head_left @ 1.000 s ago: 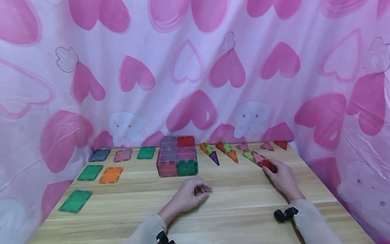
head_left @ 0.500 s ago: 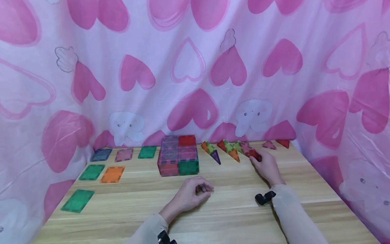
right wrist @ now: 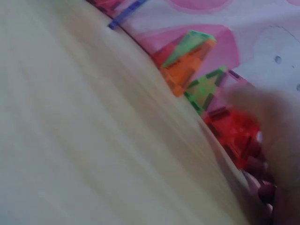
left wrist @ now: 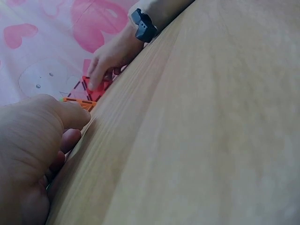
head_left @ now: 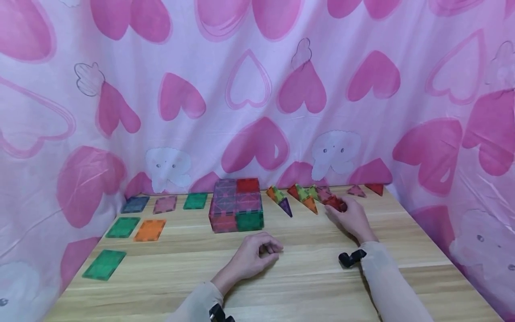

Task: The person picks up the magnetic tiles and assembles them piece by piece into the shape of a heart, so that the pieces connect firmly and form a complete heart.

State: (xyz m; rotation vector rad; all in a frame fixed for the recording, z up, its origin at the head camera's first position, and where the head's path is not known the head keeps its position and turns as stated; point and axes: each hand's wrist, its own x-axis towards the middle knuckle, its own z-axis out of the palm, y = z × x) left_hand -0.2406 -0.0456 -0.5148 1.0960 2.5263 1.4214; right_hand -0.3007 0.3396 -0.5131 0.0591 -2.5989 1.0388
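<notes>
My right hand [head_left: 351,216] pinches a red magnetic tile [head_left: 332,201] between thumb and fingers, near the table's back right. Directly behind that tile are a pink triangular tile [head_left: 323,193] and a light green tile [right wrist: 204,90], in one slanting row with it. In the right wrist view, the thumb is blurred and lies beside the red tile; the fingertips are partly hidden. My left hand [head_left: 251,256] rests on the table's middle with its fingers loosely curled, holding nothing. Left of the row lies a joined red, green and orange set of triangular tiles [head_left: 309,205].
A box of magnetic tiles [head_left: 224,222] stands behind my left hand. An orange, green and purple triangle set [head_left: 285,206] lies to its right. Square tiles, including an orange one [head_left: 149,230], are spread at the left. A pink heart-patterned curtain [head_left: 257,89] borders the table.
My right hand has slid the red, pink and green row left and back, close to the red, green and orange set. My left hand stays in place.
</notes>
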